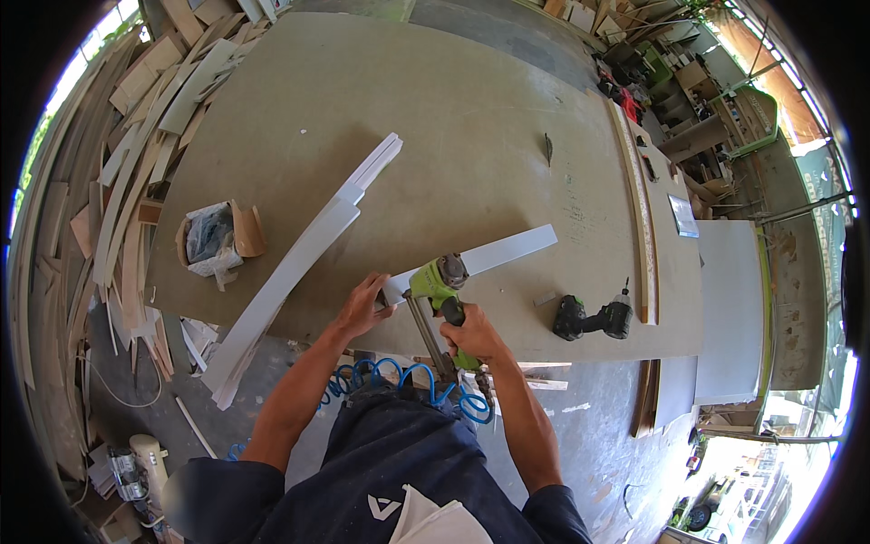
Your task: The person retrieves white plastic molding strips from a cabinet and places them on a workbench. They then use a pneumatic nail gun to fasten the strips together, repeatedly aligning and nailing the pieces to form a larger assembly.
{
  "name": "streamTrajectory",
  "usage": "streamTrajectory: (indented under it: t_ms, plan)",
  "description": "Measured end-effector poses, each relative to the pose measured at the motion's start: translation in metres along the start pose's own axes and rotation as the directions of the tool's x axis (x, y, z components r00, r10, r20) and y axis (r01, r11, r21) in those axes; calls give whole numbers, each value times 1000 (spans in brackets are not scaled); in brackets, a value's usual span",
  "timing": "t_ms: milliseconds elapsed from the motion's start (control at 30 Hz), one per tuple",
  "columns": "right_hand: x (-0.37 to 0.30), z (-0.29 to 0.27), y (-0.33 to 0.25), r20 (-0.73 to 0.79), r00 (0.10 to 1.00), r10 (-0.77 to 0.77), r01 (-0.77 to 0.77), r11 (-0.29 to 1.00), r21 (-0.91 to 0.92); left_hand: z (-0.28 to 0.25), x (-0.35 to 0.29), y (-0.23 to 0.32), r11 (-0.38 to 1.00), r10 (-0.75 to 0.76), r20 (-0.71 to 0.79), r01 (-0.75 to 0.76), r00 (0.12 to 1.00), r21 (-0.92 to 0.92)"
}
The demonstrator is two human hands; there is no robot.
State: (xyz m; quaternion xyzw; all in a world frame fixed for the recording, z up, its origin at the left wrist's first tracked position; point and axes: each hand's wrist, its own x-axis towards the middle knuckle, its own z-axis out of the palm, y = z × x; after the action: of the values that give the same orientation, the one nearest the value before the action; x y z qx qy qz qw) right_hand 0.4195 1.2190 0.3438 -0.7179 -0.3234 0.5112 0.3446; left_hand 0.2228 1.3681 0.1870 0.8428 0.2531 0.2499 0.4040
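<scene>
Snugly, right hand (pixel 475 335) round green nailer (pixel 431 288)

Smooth strip (pixel 513 247) — matt tabletop (pixel 462 154)

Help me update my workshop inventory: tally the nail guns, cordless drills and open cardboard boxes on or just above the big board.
Nail gun: 1
Cordless drill: 1
Open cardboard box: 1
Total: 3
</scene>
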Motion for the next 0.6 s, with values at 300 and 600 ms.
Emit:
streamTrajectory:
  t_ms: [300,600]
  plan:
    - [-4,0,-6,-19,1000,7,-7,1000,-25,0,3,1,1000,-15,6,15,1000,-7]
    - [-23,-29,54,-289,957,32,56,955,292,-4,13,10,989,-126,72,119,989,91]
